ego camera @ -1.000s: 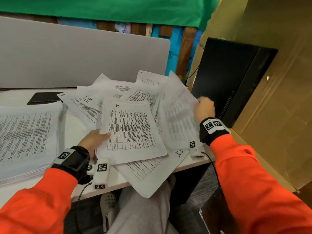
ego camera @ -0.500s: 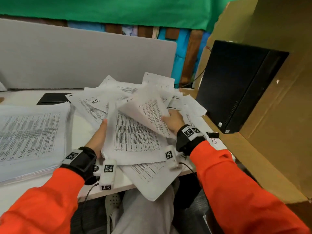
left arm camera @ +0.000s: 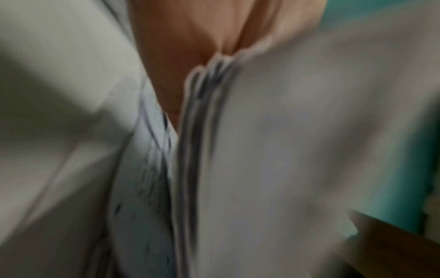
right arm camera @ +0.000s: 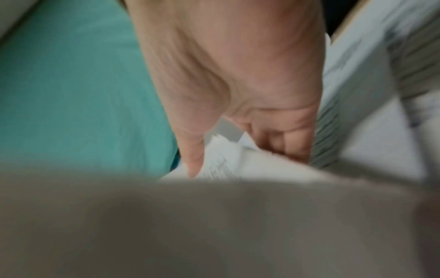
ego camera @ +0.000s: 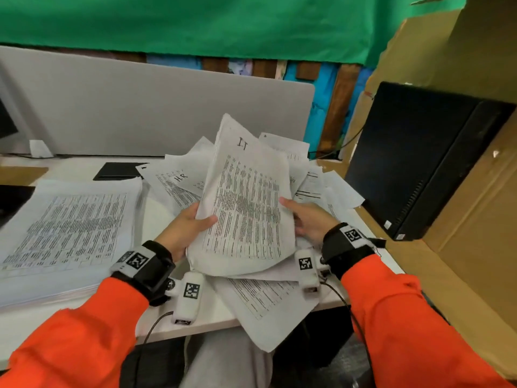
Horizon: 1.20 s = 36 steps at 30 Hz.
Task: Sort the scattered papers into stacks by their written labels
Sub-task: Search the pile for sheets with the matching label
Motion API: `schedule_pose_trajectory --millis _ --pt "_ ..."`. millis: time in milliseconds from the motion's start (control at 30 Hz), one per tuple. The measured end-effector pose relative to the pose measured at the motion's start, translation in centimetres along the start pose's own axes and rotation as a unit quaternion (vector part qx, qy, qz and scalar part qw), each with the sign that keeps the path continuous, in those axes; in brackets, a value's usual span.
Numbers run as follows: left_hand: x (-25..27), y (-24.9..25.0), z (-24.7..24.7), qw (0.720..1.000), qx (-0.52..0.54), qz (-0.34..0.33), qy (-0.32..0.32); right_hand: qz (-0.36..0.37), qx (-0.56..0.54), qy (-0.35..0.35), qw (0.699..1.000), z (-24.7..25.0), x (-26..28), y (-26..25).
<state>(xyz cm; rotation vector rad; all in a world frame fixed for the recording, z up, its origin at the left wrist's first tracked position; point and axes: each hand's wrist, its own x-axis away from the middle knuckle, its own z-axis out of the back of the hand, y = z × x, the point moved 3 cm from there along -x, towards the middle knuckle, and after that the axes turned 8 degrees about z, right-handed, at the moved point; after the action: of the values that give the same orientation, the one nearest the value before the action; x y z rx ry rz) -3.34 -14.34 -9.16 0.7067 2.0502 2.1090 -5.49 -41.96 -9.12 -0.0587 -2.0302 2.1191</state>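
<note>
A bundle of printed sheets [ego camera: 246, 208], its top one hand-labelled "IT", is lifted and tilted above the desk. My left hand [ego camera: 190, 228] grips its left edge, thumb on the front; the blurred left wrist view shows the sheet edges [left arm camera: 190, 150] wedged against my palm. My right hand [ego camera: 305, 219] pinches the right edge, thumb on top and fingers behind, with the same bundle [right arm camera: 226, 156] showing in the right wrist view. A sheet labelled "HR" [ego camera: 179, 180] lies in the scattered pile behind. Another printed sheet [ego camera: 268, 306] hangs over the desk's front edge.
A thick stack of printed papers [ego camera: 64, 233] sits at the left of the white desk [ego camera: 215, 317]. A black computer case [ego camera: 419, 163] stands at the right against cardboard [ego camera: 475, 247]. A grey partition [ego camera: 140, 113] backs the desk, with a black flat item [ego camera: 117, 171] before it.
My right hand came back from the computer case with a sheet and laid it on the sheet by my left hand. Both hands have now raised the bundle off the desk.
</note>
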Motion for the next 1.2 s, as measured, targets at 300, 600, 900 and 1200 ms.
schedule_pose_trajectory --millis 300,600,900,1200 --pt "1.8 11.5 -0.2 0.919 -0.114 -0.327 0.19 0.333 0.016 0.058 0.941 -3.0 2.9 -12.2" --pt "2.0 13.7 -0.9 0.955 -0.079 -0.284 0.043 0.326 -0.032 0.02 0.945 -5.1 4.0 -13.1" --pt "-0.6 7.3 0.1 0.974 -0.211 -0.07 0.031 0.145 0.043 -0.06 0.987 -6.1 0.8 -5.5" --pt "-2.2 8.2 4.8 0.949 -0.091 -0.155 0.258 0.171 -0.012 0.04 0.984 -8.3 -0.6 -6.5"
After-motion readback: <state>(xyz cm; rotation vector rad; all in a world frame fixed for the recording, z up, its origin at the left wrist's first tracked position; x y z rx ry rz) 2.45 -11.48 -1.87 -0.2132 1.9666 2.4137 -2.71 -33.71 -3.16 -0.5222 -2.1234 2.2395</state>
